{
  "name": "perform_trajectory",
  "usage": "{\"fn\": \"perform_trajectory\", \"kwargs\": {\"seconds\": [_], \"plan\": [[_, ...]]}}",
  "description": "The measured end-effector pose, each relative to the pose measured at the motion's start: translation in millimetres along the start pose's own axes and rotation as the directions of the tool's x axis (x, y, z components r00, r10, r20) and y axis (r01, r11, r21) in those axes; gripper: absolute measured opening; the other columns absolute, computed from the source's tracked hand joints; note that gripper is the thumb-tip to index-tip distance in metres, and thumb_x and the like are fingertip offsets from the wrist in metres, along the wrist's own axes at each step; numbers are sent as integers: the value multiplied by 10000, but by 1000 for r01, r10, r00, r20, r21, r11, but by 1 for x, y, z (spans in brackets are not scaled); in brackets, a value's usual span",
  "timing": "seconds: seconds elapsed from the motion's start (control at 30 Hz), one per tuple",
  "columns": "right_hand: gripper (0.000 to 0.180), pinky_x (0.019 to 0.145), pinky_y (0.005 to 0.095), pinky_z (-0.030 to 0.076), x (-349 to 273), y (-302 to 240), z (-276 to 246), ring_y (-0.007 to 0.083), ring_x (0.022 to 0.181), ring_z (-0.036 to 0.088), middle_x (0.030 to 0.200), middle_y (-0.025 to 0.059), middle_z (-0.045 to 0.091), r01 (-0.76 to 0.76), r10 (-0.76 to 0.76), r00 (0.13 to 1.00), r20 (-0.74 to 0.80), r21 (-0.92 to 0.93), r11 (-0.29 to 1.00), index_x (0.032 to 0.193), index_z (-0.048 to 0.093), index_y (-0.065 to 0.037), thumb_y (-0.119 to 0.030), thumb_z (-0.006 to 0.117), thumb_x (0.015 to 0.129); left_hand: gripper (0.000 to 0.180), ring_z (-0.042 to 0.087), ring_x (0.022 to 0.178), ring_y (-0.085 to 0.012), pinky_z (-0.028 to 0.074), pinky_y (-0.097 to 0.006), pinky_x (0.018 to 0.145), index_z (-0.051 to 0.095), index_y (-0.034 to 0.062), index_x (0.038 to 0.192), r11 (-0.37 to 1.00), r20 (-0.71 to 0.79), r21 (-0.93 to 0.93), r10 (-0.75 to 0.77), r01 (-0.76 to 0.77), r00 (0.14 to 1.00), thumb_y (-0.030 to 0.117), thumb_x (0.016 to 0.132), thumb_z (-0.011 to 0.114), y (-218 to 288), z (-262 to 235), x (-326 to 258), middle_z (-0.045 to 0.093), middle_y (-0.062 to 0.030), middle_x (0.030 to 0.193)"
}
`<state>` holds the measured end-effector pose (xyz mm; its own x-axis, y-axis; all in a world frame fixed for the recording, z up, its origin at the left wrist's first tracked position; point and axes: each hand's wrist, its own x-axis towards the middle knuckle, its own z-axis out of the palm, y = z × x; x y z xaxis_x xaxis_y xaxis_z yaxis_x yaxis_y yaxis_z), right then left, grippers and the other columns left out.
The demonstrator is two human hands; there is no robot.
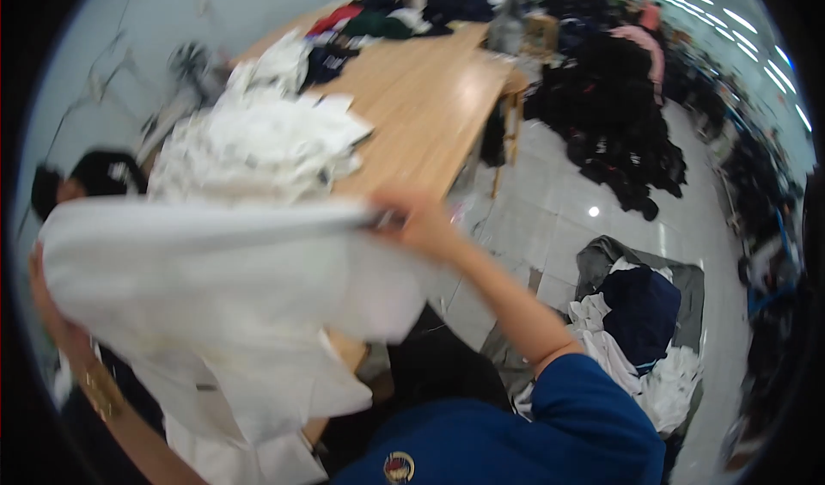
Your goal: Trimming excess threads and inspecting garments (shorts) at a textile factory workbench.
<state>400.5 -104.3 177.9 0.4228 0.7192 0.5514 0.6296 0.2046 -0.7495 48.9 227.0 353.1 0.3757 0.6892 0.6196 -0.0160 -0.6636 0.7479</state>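
A white garment point(223, 262) is stretched between my two hands above the near left part of the table, blurred by motion. My right hand point(417, 221) pinches its upper right edge, where a small dark patch shows by the fingers. My left hand point(51, 309) grips the far left end, its fingers partly hidden by the cloth. The garment's lower part hangs down over more white cloth point(284, 463). Just beyond it, a pile of white garments point(258, 146) lies on the wooden table point(421, 90).
Dark, red and green clothes point(378, 23) lie at the table's far end. Right of me, navy and white garments point(640, 313) rest on a grey sheet on the tiled floor. Farther off is a large black clothes heap point(610, 115). A fan point(191, 66) stands by the left wall.
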Motion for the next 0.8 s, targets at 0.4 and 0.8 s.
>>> {"fn": "perform_trajectory", "kwargs": {"seconds": [0.4, 0.8], "plan": [[227, 717, 293, 466, -76, 130, -8, 206, 814, 615, 875, 92, 645, -378, 380, 924, -47, -278, 883, 939, 637, -38, -163, 673, 753, 228, 569, 922, -250, 446, -346, 804, 584, 79, 1053, 672, 148, 740, -211, 34, 966, 158, 839, 577, -162, 81, -204, 569, -113, 1075], [243, 761, 252, 444, -156, 120, 76, 121, 821, 591, 851, 60, 651, -765, 719, 644, 262, 200, 613, 1000, 638, -19, -103, 639, 772, 145, 549, 621, -114, 414, -229, 524, 634, 78, 931, 922, 485, 225, -386, 314, 785, 68, 787, 621, -51, 272, -306, 595, -47, 858]]}}
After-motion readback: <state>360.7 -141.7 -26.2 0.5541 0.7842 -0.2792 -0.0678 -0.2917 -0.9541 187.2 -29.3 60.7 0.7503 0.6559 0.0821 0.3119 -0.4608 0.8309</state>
